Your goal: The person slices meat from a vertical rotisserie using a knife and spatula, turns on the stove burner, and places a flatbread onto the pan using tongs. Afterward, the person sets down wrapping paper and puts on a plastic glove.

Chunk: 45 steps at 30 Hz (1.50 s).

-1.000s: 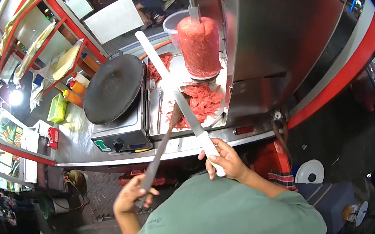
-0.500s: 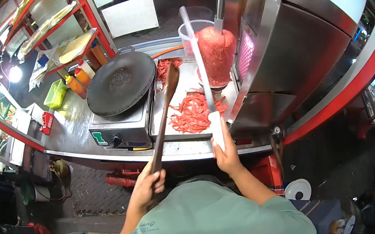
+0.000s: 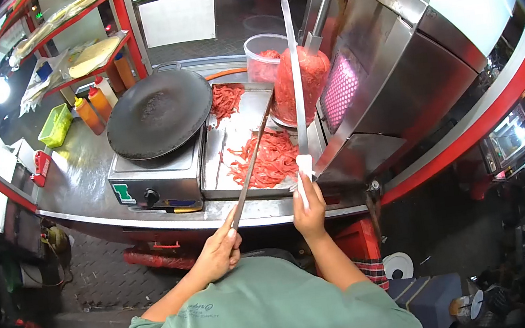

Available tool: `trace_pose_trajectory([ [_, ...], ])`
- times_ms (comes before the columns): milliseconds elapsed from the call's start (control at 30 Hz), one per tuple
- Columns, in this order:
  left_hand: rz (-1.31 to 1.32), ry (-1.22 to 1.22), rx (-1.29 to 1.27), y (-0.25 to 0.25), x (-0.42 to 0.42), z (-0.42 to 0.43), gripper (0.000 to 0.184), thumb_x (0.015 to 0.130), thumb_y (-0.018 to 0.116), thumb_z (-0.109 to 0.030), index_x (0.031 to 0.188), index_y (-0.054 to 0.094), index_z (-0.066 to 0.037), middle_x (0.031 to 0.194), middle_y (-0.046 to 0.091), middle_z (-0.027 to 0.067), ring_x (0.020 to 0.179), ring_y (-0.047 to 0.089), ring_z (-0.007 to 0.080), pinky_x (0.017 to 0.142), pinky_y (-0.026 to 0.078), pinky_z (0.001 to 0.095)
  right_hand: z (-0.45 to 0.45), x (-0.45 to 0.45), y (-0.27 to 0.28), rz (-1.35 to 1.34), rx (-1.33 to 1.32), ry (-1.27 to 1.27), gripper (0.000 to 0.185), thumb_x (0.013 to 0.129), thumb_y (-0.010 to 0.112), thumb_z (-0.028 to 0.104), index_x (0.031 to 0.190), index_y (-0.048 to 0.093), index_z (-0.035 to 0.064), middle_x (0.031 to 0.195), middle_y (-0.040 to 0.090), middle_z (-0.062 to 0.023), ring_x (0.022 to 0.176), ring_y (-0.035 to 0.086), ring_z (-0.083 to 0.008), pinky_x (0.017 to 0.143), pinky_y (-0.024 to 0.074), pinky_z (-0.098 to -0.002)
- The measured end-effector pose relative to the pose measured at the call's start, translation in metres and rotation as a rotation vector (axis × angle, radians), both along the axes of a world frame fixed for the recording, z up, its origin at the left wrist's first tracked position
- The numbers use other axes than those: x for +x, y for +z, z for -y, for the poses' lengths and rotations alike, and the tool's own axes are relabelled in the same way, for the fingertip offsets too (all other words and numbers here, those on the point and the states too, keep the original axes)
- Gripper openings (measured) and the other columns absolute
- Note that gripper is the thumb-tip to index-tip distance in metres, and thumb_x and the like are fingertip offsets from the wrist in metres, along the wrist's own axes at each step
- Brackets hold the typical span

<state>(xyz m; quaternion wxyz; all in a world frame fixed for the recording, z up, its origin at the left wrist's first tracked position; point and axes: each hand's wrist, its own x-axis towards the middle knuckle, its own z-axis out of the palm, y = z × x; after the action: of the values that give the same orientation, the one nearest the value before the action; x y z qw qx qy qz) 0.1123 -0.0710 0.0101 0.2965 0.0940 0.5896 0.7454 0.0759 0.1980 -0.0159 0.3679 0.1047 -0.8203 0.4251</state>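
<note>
My left hand (image 3: 219,253) is closed round the lower end of a long wooden spatula (image 3: 254,165), seen nearly edge-on, its far end close to the lower left of the meat cone. My right hand (image 3: 309,209) grips the white handle of a long knife (image 3: 297,87). The blade points up and away, overlapping the red meat cone (image 3: 313,79) on its upright spit; I cannot tell whether it touches. Beneath, a metal tray (image 3: 214,140) holds a pile of shaved red meat (image 3: 269,163) and a smaller heap (image 3: 226,101) at its back left.
A black griddle pan (image 3: 158,114) sits on a stove (image 3: 156,177) left of the tray. Beyond are sauce bottles (image 3: 99,103) and a green container (image 3: 56,126). A clear tub (image 3: 262,69) stands behind the cone; a glowing grill (image 3: 340,91) stands to its right.
The spatula has turned edge-on, and its far end has swung right toward the cone. The knife now stands more upright, its blade shifted right over the cone. The view has shifted slightly.
</note>
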Motion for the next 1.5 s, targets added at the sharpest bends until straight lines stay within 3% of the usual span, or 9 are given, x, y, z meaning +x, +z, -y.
trace_pose_trajectory([
  [133,-0.035,-0.010,-0.072,-0.006,-0.011,0.002,0.060,0.116,0.040,-0.030,0.170,0.015,-0.027,0.083,0.040,0.0007,0.055,0.041,0.0077,0.049,0.041,0.0248,-0.006,-0.015,-0.027,0.045,-0.060,-0.017,0.056,0.104,0.055,-0.002,0.159,0.043,0.0042,0.103,0.063,-0.0096,0.068,0.055,-0.0081,0.055,0.0474,-0.0250],
  [233,-0.070,-0.042,-0.120,-0.012,-0.022,-0.006,0.063,0.116,0.042,-0.030,0.171,0.012,-0.028,0.077,0.039,-0.0009,0.055,0.041,0.0083,0.051,0.043,0.0261,-0.011,0.035,-0.066,0.208,-0.287,0.043,0.065,0.106,0.053,-0.001,0.165,0.029,0.0067,0.108,0.063,-0.0083,0.067,0.054,-0.0058,0.048,0.0469,-0.0234],
  [300,-0.032,-0.044,-0.097,-0.017,-0.025,-0.012,0.064,0.116,0.042,-0.029,0.171,0.011,-0.028,0.077,0.039,-0.0008,0.056,0.042,0.0083,0.052,0.044,0.0264,-0.016,0.042,-0.073,0.140,-0.165,-0.052,0.056,0.103,0.057,-0.001,0.158,0.042,-0.0002,0.132,0.064,-0.0244,0.076,0.064,-0.0218,0.068,0.0559,-0.0352],
  [500,-0.044,-0.095,-0.120,-0.020,-0.035,-0.020,0.069,0.115,0.043,-0.029,0.171,0.003,-0.028,0.077,0.043,0.0008,0.057,0.046,0.0095,0.055,0.047,0.0281,0.009,-0.017,-0.008,0.106,0.008,-0.164,0.056,0.102,0.058,-0.002,0.156,0.043,-0.0040,0.129,0.062,-0.0249,0.110,0.064,-0.0335,0.094,0.0515,-0.0377],
  [667,-0.048,-0.124,-0.141,-0.011,-0.041,-0.020,0.069,0.115,0.044,-0.029,0.171,0.003,-0.028,0.079,0.045,0.0010,0.056,0.048,0.0102,0.055,0.049,0.0279,0.009,0.035,-0.055,0.122,0.060,-0.204,0.056,0.102,0.057,-0.001,0.155,0.040,-0.0086,0.135,0.059,-0.0287,0.121,0.062,-0.0399,0.104,0.0480,-0.0435],
  [933,-0.087,-0.127,-0.129,-0.010,-0.043,-0.026,0.070,0.115,0.044,-0.029,0.171,0.002,-0.025,0.078,0.046,0.0015,0.057,0.051,0.0103,0.055,0.050,0.0287,0.016,-0.021,-0.002,0.140,0.020,-0.229,0.054,0.102,0.060,-0.001,0.153,0.045,-0.0055,0.115,0.062,-0.0246,0.099,0.062,-0.0389,0.090,0.0510,-0.0432],
  [1067,-0.115,-0.143,-0.149,-0.007,-0.049,-0.028,0.070,0.115,0.044,-0.030,0.170,0.000,-0.028,0.075,0.046,0.0014,0.057,0.053,0.0107,0.056,0.052,0.0299,0.005,0.047,-0.061,0.106,0.130,-0.216,0.055,0.101,0.058,-0.004,0.153,0.043,-0.0096,0.132,0.060,-0.0295,0.117,0.062,-0.0446,0.103,0.0488,-0.0463],
  [1300,-0.119,-0.137,-0.178,-0.014,-0.046,-0.034,0.072,0.114,0.046,-0.029,0.170,0.001,-0.028,0.071,0.051,0.0025,0.056,0.055,0.0114,0.056,0.053,0.0308,0.015,-0.028,-0.005,0.139,0.070,-0.230,0.057,0.101,0.061,0.000,0.156,0.044,-0.0017,0.116,0.061,-0.0274,0.100,0.062,-0.0420,0.088,0.0512,-0.0445],
  [1500,-0.119,-0.143,-0.185,0.005,-0.052,-0.034,0.071,0.115,0.044,-0.026,0.171,0.001,-0.024,0.080,0.047,0.0015,0.059,0.053,0.0105,0.055,0.051,0.0289,0.006,0.055,-0.057,0.120,0.153,-0.222,0.057,0.101,0.060,-0.002,0.154,0.042,-0.0089,0.125,0.061,-0.0299,0.108,0.063,-0.0432,0.095,0.0514,-0.0461],
])
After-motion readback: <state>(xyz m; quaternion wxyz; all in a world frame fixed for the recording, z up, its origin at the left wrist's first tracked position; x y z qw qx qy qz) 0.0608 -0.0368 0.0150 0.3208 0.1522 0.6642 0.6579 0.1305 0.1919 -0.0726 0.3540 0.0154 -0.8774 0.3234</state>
